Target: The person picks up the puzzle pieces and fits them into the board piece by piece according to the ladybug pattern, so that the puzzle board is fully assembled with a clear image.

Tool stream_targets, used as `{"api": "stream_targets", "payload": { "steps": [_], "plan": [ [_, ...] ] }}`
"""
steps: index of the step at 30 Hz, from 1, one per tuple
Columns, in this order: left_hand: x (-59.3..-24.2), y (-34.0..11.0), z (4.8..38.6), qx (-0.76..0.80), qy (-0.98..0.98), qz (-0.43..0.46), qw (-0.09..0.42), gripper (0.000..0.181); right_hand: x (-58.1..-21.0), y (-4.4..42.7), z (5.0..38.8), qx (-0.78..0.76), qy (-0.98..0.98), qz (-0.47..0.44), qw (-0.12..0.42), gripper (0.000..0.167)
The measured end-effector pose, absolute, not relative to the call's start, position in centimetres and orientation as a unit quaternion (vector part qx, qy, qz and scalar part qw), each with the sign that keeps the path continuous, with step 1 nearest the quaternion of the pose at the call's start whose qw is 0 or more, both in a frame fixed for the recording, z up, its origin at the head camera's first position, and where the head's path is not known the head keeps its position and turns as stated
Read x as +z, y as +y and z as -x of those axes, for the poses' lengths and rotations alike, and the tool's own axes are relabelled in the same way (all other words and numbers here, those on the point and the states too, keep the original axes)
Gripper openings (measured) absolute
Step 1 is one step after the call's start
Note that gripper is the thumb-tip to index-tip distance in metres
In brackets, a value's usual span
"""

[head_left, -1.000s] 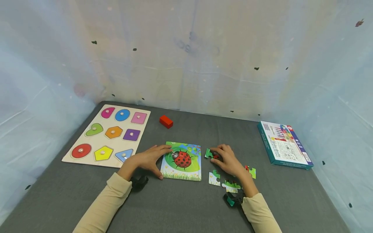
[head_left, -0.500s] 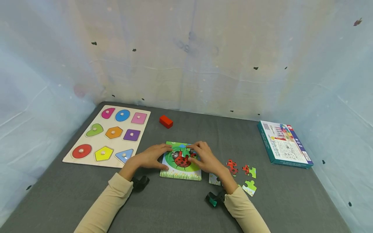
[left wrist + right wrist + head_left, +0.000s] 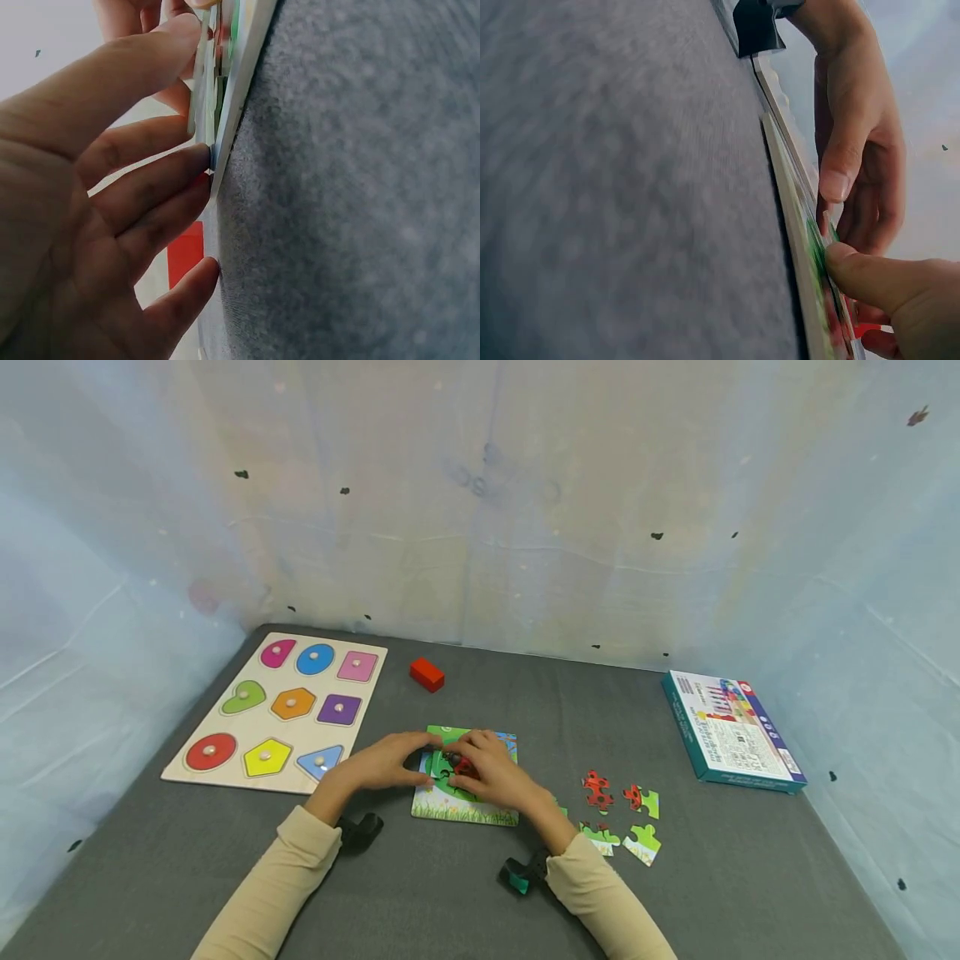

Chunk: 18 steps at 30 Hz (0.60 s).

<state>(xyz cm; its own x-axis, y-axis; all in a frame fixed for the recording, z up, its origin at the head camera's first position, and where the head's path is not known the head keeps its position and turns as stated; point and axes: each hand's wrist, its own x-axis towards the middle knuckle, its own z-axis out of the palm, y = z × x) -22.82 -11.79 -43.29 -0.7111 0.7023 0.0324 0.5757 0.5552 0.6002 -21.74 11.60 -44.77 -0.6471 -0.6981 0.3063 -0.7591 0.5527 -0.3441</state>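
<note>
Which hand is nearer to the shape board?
Left. The left hand is just beside the shape board; the right hand is farther right, over the ladybug puzzle.

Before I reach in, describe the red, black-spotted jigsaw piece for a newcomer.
On the grey cloth tabletop, find the square, grass-printed puzzle board. Among loose printed pieces right of it, the red, black-spotted jigsaw piece alone lacks a large green patch.

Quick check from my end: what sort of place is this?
Probably a makeshift booth set up for tabletop puzzle work, though I can't be sure. Pale sheeting hangs behind and on both sides of a grey table, where loose jigsaw pieces lie.
</note>
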Motion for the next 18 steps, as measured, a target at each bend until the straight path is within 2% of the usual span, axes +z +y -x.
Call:
{"api": "stream_targets", "payload": {
  "steps": [4,11,18],
  "plan": [
    [-43.18,-11.64,22.79,0.297,0.876,-0.367,0.1,0.053,-44.9,11.21,21.77,0.225,-0.88,-0.414,0.065,0.043],
    [-43.1,-11.41,22.69,0.269,0.89,-0.361,0.073,0.063,-45.02,10.95,21.69,0.221,-0.886,-0.402,0.067,0.038],
    [-43.34,-11.23,22.75,0.255,0.896,-0.361,0.051,0.062,-45.05,10.9,21.58,0.237,-0.884,-0.398,0.07,0.033]
  ]
}}
